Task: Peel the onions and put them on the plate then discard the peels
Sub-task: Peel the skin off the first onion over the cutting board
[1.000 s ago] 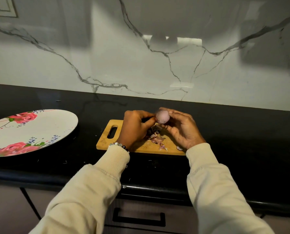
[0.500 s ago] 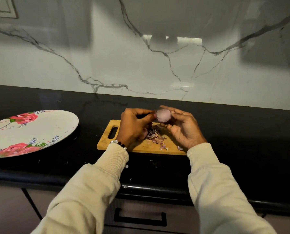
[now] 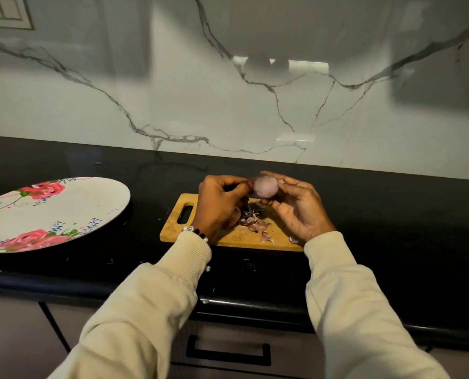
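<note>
- Onion (image 3: 266,186) is pinched between both hands, above the cutting board (image 3: 227,236).
- Right hand (image 3: 299,212) curls round it; left hand (image 3: 219,203) pinches its left side.
- Peels (image 3: 252,221) lie just below the grip.
- Plate (image 3: 91,209) sits well left.

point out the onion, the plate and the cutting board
onion (image 3: 266,186), head view, middle of its peeled pale side
plate (image 3: 110,196), head view, bare white part near the right rim
cutting board (image 3: 173,228), head view, bare wood at the near left corner
</note>
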